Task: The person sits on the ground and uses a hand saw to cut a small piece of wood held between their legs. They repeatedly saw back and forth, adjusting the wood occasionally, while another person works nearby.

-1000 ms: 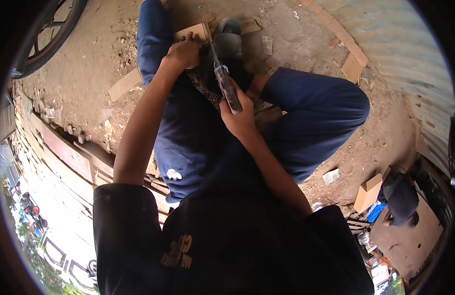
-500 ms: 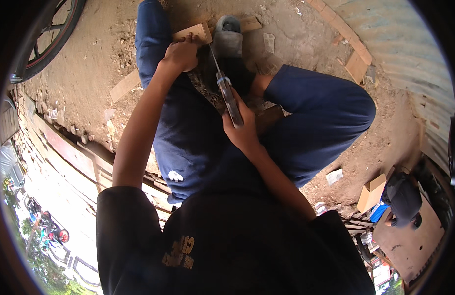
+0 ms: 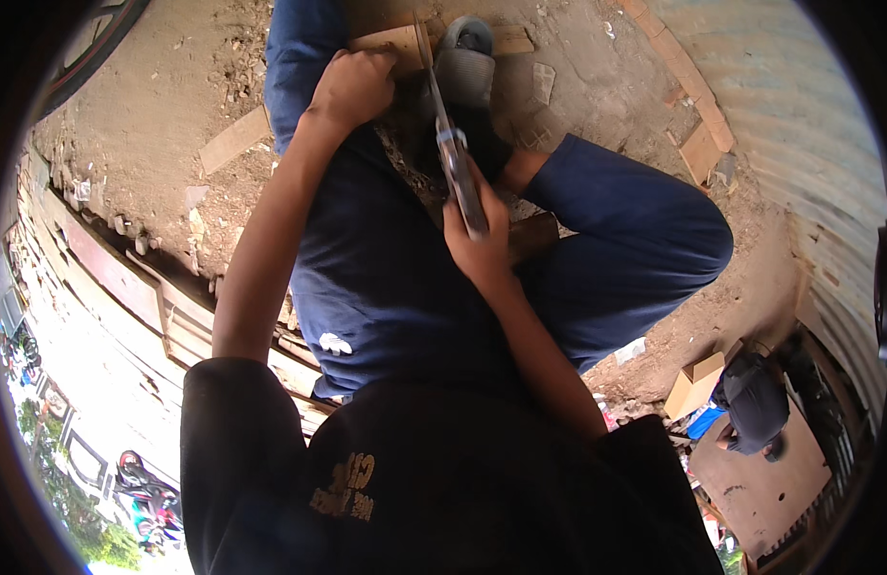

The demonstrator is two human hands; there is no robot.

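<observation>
My left hand (image 3: 352, 86) grips a light wooden board (image 3: 381, 38) lying by my left leg, its fingers curled. My right hand (image 3: 477, 230) is closed on the handle of a hand saw (image 3: 453, 153), held low over my lap. The saw's thin blade points away from me and crosses the board near its right end. My foot in a grey slide sandal (image 3: 462, 77) rests just right of the blade and board, with another piece of wood (image 3: 510, 39) beyond it.
Dirt ground (image 3: 165, 57) holds wood scraps (image 3: 232, 136) and litter. A wheel (image 3: 93, 62) is at upper left, planks (image 3: 98, 268) at left. A corrugated metal sheet (image 3: 779, 96) lines the right. At lower right a person (image 3: 755, 398) is by a flat board (image 3: 760, 489) and cardboard box (image 3: 694, 383).
My right hand and the saw have shifted slightly right. My left hand has moved a little upward, its fingers more curled. The view has shifted a little.
</observation>
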